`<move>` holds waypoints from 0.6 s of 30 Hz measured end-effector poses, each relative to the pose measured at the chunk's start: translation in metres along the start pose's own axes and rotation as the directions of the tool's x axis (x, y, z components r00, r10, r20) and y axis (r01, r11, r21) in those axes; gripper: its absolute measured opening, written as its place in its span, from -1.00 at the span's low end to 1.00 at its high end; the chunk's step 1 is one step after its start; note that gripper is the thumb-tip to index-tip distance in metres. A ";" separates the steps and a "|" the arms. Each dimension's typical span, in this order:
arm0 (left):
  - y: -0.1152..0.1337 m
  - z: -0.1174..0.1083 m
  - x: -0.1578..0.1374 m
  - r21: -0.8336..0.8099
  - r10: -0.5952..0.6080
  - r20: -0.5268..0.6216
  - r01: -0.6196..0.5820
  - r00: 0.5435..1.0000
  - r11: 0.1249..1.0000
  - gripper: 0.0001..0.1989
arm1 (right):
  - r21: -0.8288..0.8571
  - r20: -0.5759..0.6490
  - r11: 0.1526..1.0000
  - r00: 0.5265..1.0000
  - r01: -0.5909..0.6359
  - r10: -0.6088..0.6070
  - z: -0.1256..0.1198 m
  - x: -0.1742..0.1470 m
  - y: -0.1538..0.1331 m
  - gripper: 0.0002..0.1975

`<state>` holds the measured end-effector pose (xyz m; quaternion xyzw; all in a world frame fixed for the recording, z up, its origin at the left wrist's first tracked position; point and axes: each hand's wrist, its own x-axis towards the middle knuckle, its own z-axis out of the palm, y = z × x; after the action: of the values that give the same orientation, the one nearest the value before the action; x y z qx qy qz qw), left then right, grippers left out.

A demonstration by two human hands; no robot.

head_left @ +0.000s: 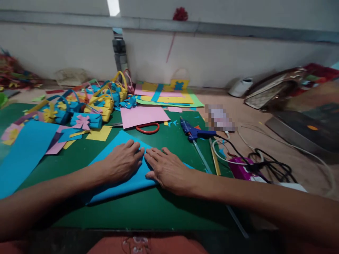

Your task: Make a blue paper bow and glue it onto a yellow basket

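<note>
A folded blue craft sheet (132,181), paper or thin foam, lies on the green mat (127,217) in front of me. My left hand (124,158) presses down on it with curled fingers, its thumb side by the middle of the sheet. Beside it, my right hand (168,169) lies palm down across the sheet, fingers extended and thumb apart. The fingertips of both hands nearly meet along the fold. Just beyond are red-handled scissors (147,131), partly under a pink sheet (144,117). A blue glue gun (194,132) rests to the right, a clear glue stick behind it.
Several small blue and yellow handbags (86,121) with bows crowd the back left. Another blue strip (30,153) lies at the left. Coloured sheets (169,95) are stacked at the back. On the right are a phone (220,118), a purple power block (239,168) and tangled cables.
</note>
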<state>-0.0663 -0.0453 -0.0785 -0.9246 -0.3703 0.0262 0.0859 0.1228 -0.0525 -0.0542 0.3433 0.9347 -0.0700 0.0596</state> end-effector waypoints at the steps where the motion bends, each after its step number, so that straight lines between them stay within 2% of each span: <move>1: 0.000 0.000 0.000 -0.003 0.000 0.003 0.000 1.000 1.000 -0.74 | 0.027 0.015 1.000 1.000 0.004 -0.004 0.001 0.002 -0.001 -0.47; 5: 0.004 0.001 0.001 -0.043 -0.069 -0.010 0.069 0.998 0.997 -0.77 | 0.078 0.062 0.997 0.998 -0.031 0.026 -0.001 0.006 -0.002 -0.42; 10: 0.006 0.002 -0.002 -0.129 -0.184 -0.057 0.176 0.981 0.976 -0.77 | 0.058 0.116 0.996 0.991 -0.069 0.062 0.000 0.011 -0.001 -0.37; 14: 0.002 0.005 -0.005 -0.227 -0.183 -0.109 0.155 0.977 0.961 -0.75 | 0.057 0.088 0.997 0.995 -0.053 0.048 0.004 0.012 0.002 -0.37; 18: 0.000 0.010 -0.005 -0.213 -0.146 -0.236 0.096 0.961 0.972 -0.73 | 0.054 0.066 0.998 0.997 -0.042 0.038 0.005 0.012 0.004 -0.35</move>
<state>-0.0711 -0.0471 -0.0882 -0.8999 -0.4134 -0.1331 0.0403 0.1165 -0.0429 -0.0611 0.3611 0.9229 -0.1059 0.0815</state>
